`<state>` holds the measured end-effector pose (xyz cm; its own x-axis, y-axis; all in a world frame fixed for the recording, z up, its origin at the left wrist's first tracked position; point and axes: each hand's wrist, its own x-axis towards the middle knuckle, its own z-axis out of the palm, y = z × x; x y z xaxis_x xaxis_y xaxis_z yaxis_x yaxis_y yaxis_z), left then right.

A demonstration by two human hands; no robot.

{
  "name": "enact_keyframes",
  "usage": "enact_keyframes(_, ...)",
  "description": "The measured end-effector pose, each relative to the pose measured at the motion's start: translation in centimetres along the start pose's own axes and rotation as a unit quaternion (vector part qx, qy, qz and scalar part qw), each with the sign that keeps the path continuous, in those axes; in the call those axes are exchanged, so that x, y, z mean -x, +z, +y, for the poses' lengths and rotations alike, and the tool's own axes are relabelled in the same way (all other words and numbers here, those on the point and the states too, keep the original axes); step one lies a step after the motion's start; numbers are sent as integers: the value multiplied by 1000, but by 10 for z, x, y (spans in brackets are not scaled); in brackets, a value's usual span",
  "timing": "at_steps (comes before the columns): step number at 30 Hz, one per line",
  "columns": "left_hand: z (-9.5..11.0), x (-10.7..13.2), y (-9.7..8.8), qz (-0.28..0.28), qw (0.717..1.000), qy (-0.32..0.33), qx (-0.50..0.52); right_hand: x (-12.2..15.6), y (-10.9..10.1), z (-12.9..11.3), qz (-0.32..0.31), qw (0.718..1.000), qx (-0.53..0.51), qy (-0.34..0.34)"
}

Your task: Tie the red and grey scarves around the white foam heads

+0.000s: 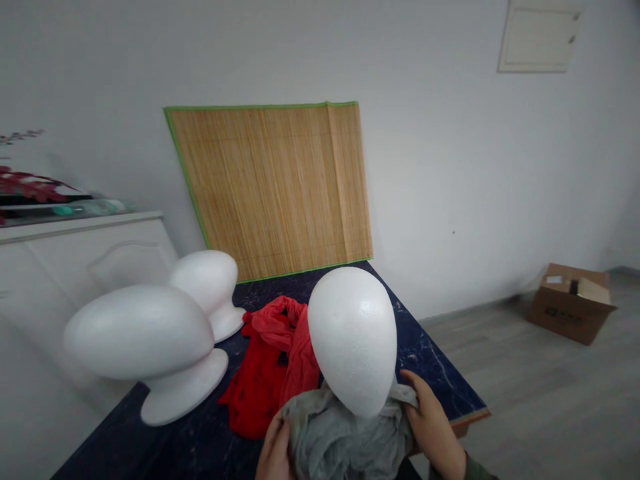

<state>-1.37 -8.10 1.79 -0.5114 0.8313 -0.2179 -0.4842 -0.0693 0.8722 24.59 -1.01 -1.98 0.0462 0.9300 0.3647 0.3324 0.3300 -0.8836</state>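
Grasping a bunched, soft grey cloth scarf (pixel 345 443) from both sides, with the left hand (pixel 275 450) on one edge and the right hand (pixel 430 417) at a fold on the other. Gathered about the lower part of a smooth white egg-shaped mannequin head (pixel 353 333) (far side hidden), at the near part of a dark blue marbled worktop (pixel 430 360). Just beyond, leftward: a heap of bright red and coral cloth (pixel 257 393), beside two more white heads (pixel 140 330) on flared bases.

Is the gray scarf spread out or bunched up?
Bunched up: the gray scarf lies in thick folds below the rightmost head, held by the left hand and right hand.
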Motion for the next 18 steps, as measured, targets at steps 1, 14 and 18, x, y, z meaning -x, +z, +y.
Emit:
enact_keyframes(1, -6, 1, 0, -11, 999, 18, -45, 1, 4, 3, 0, 998, 49, -32)
enact_keyframes(14, -27, 10, 24, -223, 774, 290, -517, -6, 19, -36, -20, 945, -266, 190)
enact_keyframes(18, -23, 7, 12, -247, 787, 294, -483, -9, 25, -51, -155, 859, -404, 275)
